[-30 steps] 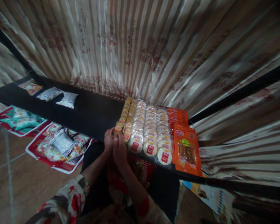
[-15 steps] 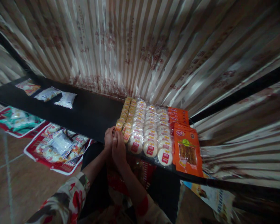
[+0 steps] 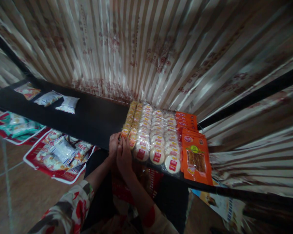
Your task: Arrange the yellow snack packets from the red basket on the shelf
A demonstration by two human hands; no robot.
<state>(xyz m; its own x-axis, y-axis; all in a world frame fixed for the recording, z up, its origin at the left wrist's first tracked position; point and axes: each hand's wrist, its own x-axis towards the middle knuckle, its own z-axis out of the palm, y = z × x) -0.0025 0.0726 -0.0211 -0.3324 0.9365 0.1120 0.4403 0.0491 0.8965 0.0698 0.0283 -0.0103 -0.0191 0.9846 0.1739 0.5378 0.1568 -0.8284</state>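
My left hand [image 3: 114, 145] and my right hand [image 3: 124, 155] are close together at the front edge of the black shelf [image 3: 95, 118]. Their curled fingers pinch the lower end of a yellow snack packet [image 3: 124, 132] at the front of the leftmost row. Part of that packet is hidden by my fingers. Beside it runs a second row of yellow packets [image 3: 132, 138]. Farther right, round white crackers in clear wrap [image 3: 141, 152] overlap in three rows, followed by orange snack bags [image 3: 196, 156] with a brown strip pattern.
Three small snack bags [image 3: 67, 104] lie toward the shelf's left end. Below stand a red basket of mixed packets [image 3: 36, 165] and another with green packets [image 3: 5, 133]. A striped curtain [image 3: 127, 48] hangs behind, and a black pole [image 3: 254, 96] slants at the right.
Both hands stay at the front of the leftmost yellow row, with barely any movement. My view has shifted very slightly, moving the left-side bags and baskets a little leftward in the picture.
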